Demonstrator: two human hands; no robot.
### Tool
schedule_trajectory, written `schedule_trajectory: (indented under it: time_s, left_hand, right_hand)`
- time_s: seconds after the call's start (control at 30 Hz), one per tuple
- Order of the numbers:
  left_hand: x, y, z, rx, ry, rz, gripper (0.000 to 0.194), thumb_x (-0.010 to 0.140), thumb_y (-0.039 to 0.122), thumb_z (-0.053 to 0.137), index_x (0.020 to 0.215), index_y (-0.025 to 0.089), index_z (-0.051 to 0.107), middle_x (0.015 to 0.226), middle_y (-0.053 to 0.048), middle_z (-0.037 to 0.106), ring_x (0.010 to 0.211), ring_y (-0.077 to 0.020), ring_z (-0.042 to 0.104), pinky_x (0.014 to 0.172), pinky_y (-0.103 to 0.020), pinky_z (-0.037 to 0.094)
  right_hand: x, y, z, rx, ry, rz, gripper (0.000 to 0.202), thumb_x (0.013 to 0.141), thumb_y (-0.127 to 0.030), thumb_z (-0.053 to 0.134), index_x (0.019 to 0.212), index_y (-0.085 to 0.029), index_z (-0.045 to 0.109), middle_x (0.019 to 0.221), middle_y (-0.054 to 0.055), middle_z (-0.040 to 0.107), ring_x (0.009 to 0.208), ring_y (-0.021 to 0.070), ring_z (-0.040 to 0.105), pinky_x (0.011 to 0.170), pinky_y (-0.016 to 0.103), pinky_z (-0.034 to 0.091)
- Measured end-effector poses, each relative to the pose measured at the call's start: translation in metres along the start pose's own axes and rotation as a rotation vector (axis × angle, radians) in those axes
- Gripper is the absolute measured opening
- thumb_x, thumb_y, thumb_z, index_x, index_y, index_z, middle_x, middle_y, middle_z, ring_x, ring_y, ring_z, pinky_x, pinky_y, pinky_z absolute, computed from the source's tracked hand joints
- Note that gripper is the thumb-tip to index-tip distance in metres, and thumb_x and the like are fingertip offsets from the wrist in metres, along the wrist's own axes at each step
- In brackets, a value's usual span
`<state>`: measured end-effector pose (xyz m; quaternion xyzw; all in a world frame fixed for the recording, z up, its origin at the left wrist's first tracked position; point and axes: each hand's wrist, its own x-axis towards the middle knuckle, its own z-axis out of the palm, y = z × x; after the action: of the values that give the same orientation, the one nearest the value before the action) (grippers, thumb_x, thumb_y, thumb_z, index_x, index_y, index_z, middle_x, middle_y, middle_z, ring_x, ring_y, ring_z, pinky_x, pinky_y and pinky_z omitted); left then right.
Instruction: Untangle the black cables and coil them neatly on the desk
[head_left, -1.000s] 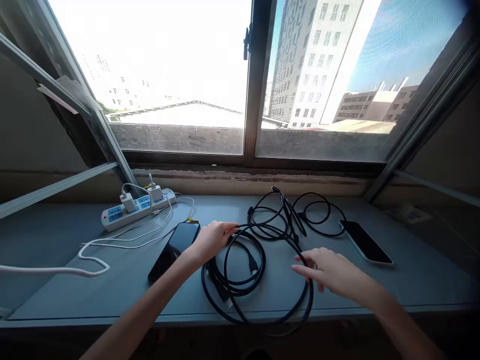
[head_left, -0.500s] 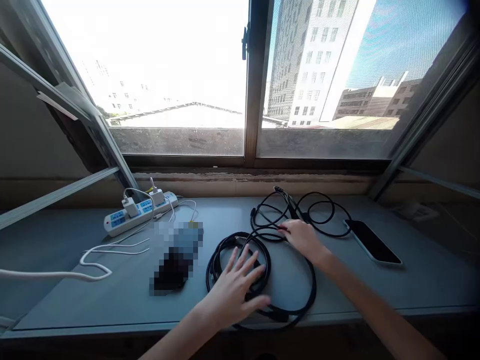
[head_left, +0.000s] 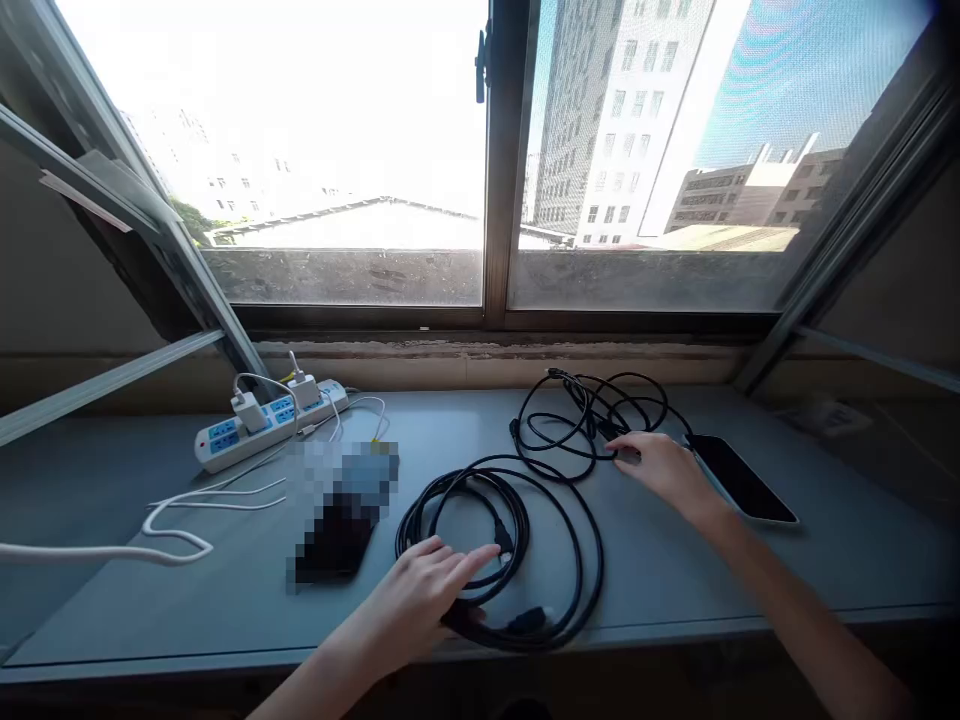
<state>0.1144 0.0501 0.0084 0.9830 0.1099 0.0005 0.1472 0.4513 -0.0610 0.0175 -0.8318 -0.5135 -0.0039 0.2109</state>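
A coil of black cable [head_left: 517, 500] lies on the grey tabletop, with a dark plug [head_left: 529, 620] near the front edge and another inside the loops. My left hand [head_left: 431, 590] is at the coil's lower left, thumb stretched over it; some fingers are hidden below, and whether they grip the cable is unclear. A second tangle of black cable [head_left: 555, 420] lies farther back to the right. Beside its right part is my right hand [head_left: 660, 470], fingers bent and touching or close to the cable; its fingertips are partly hidden.
A white power strip [head_left: 274, 425] with plugged-in chargers stands at the back left, white cords [head_left: 180, 540] trailing left. A pixelated dark object [head_left: 337, 530] lies left of the coil. A phone [head_left: 742, 480] lies right. Metal bars and a window stand behind.
My right hand has moved right, and the back tangle has shifted and spread. My left hand has moved left and down to the coil's edge. More of the coil shows.
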Motion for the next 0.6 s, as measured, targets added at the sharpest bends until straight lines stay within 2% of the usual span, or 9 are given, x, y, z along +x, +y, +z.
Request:
schedule_trajectory:
  time_s: [0.1, 0.2, 0.27, 0.33, 0.4, 0.47, 0.6]
  left_hand:
    - [0.007, -0.004, -0.009, -0.021, 0.127, -0.015, 0.029, 0.084, 0.023, 0.049, 0.109, 0.024, 0.061, 0.092, -0.005, 0.071, 0.08, -0.0198, 0.066, 0.08, -0.031, 0.045]
    - [0.017, -0.004, -0.027, -0.099, 0.431, -0.188, 0.02, 0.084, 0.027, 0.045, 0.085, 0.019, 0.063, 0.067, -0.003, 0.066, 0.06, -0.0159, 0.06, 0.061, -0.026, 0.041]
    - [0.023, 0.0, -0.044, -0.274, 0.63, -0.361, 0.018, 0.082, 0.033, 0.049, 0.078, 0.018, 0.059, 0.057, 0.0, 0.056, 0.051, -0.0123, 0.051, 0.052, -0.022, 0.036]
    - [0.028, 0.005, -0.062, -0.612, 0.72, -0.459, 0.023, 0.082, 0.04, 0.051, 0.076, 0.018, 0.054, 0.052, 0.004, 0.046, 0.044, -0.0083, 0.04, 0.045, -0.02, 0.032]
    - [0.031, 0.013, -0.077, -0.998, 0.725, -0.478, 0.029, 0.083, 0.048, 0.05, 0.08, 0.019, 0.051, 0.049, 0.008, 0.038, 0.038, -0.0065, 0.033, 0.04, -0.019, 0.03]
    - [0.034, 0.022, -0.088, -1.291, 0.683, -0.466, 0.033, 0.084, 0.052, 0.048, 0.086, 0.019, 0.051, 0.047, 0.009, 0.036, 0.037, -0.0065, 0.036, 0.04, -0.018, 0.033]
    - [0.041, 0.046, -0.096, -1.525, 0.547, -0.392, 0.037, 0.085, 0.052, 0.049, 0.101, 0.019, 0.057, 0.057, 0.003, 0.053, 0.061, -0.0122, 0.06, 0.057, -0.021, 0.048]
  right_hand:
    - [-0.007, -0.012, -0.018, 0.034, 0.076, 0.012, 0.019, 0.08, -0.036, 0.055, 0.085, -0.026, 0.07, 0.086, 0.0, 0.07, 0.076, 0.0194, 0.065, 0.053, 0.027, 0.047]
    - [-0.014, -0.026, -0.034, 0.115, 0.168, 0.024, 0.022, 0.082, -0.043, 0.054, 0.085, -0.027, 0.069, 0.08, 0.0, 0.069, 0.069, 0.0174, 0.064, 0.054, 0.027, 0.046]
    - [-0.019, -0.037, -0.038, 0.218, 0.206, 0.007, 0.025, 0.082, -0.045, 0.054, 0.088, -0.026, 0.069, 0.077, 0.001, 0.068, 0.067, 0.0173, 0.064, 0.056, 0.027, 0.049]
    - [-0.026, -0.05, -0.039, 0.332, 0.188, -0.027, 0.027, 0.083, -0.045, 0.054, 0.089, -0.025, 0.069, 0.075, 0.002, 0.068, 0.066, 0.0179, 0.064, 0.056, 0.028, 0.05]
    - [-0.034, -0.067, -0.038, 0.436, 0.116, -0.064, 0.028, 0.083, -0.046, 0.053, 0.088, -0.024, 0.07, 0.074, 0.003, 0.068, 0.066, 0.0182, 0.064, 0.055, 0.027, 0.051]
    - [-0.042, -0.088, -0.038, 0.531, 0.002, -0.117, 0.03, 0.085, -0.047, 0.052, 0.086, -0.024, 0.07, 0.076, 0.004, 0.068, 0.068, 0.0177, 0.064, 0.056, 0.026, 0.052]
    - [-0.054, -0.13, -0.042, 0.679, -0.291, -0.239, 0.033, 0.085, -0.049, 0.051, 0.09, -0.023, 0.071, 0.086, 0.004, 0.069, 0.074, 0.016, 0.064, 0.057, 0.022, 0.05]
